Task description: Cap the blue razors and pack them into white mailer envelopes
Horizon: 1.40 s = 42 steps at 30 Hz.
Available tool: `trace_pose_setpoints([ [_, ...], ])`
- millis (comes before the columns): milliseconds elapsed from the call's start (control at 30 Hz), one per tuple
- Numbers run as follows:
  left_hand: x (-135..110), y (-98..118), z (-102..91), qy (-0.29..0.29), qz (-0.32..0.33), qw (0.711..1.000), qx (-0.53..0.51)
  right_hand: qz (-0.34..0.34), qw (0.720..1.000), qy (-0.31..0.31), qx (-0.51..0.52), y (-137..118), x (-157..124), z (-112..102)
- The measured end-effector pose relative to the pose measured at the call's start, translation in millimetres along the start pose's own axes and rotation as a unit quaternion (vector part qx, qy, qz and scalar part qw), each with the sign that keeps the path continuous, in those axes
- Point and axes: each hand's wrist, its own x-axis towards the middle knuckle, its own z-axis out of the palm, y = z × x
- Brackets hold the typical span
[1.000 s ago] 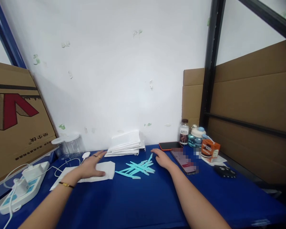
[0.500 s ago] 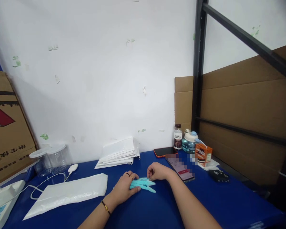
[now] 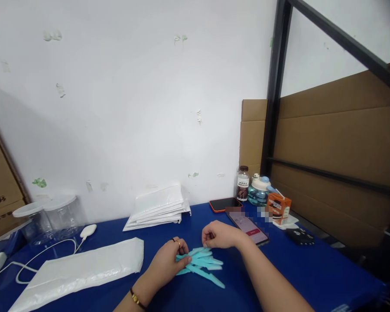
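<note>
A loose pile of several turquoise plastic sticks (image 3: 203,264) lies on the blue table (image 3: 279,277) in front of me. My left hand (image 3: 167,262), with rings and a gold bracelet, rests curled on the left end of the pile, its fingers closed over the sticks. My right hand (image 3: 219,236) hovers just behind the pile with its fingers pinched together; what it pinches is too small to name. A flat white pouch (image 3: 81,271) lies to the left of my left hand.
A stack of white pouches (image 3: 157,208) leans at the wall. Two phones (image 3: 247,223), a bottle (image 3: 242,183), a small orange carton (image 3: 278,208) and a black object (image 3: 299,237) sit at the right. Clear jars (image 3: 48,216) and a white cable (image 3: 45,251) are on the left.
My left hand left the white pouch and moved right onto the turquoise sticks. Both hands closed in on the pile and gathered it nearer. The view shifted right.
</note>
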Motion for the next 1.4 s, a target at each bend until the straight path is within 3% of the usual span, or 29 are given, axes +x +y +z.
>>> trace_pose_setpoints([
  [233, 4.8, -11.1, 1.3, -0.008, -0.013, 0.999, -0.038, 0.022, 1.0, -0.002, 0.016, -2.0, -10.1, -13.1],
  [433, 9.1, -19.8, -0.8, 0.044, -0.044, 0.996, -0.061, 0.029, 0.992, -0.038, 0.118, -3.7, -3.0, -7.6],
  [633, 14.6, -38.8, -13.4, 0.077, -0.054, 0.995, -0.014, 0.044, 0.985, 0.013, 0.166, 10.9, 8.0, 1.9],
  [833, 12.8, -55.5, -28.0, 0.095, -0.102, 0.987, 0.08, 0.112, 0.987, 0.089, 0.071, 38.6, 8.7, -4.8],
  [1000, 11.5, -50.6, -28.5, 0.095, -0.116, 0.981, 0.123, 0.071, 0.99, 0.124, 0.008, 30.5, 6.3, -8.3],
  [1133, 10.6, -39.5, -22.5, 0.083, -0.08, 0.991, 0.073, 0.014, 0.997, 0.072, 0.018, 11.7, 10.4, 0.9],
  [1267, 7.0, -26.9, -15.8, 0.026, -0.027, 0.999, 0.032, -0.014, 0.999, 0.033, -0.001, -0.2, 17.1, 15.0],
  [1400, 5.1, -20.6, -13.8, -0.012, -0.026, 0.999, 0.018, -0.028, 0.999, 0.021, -0.029, -3.6, 18.8, 21.6],
])
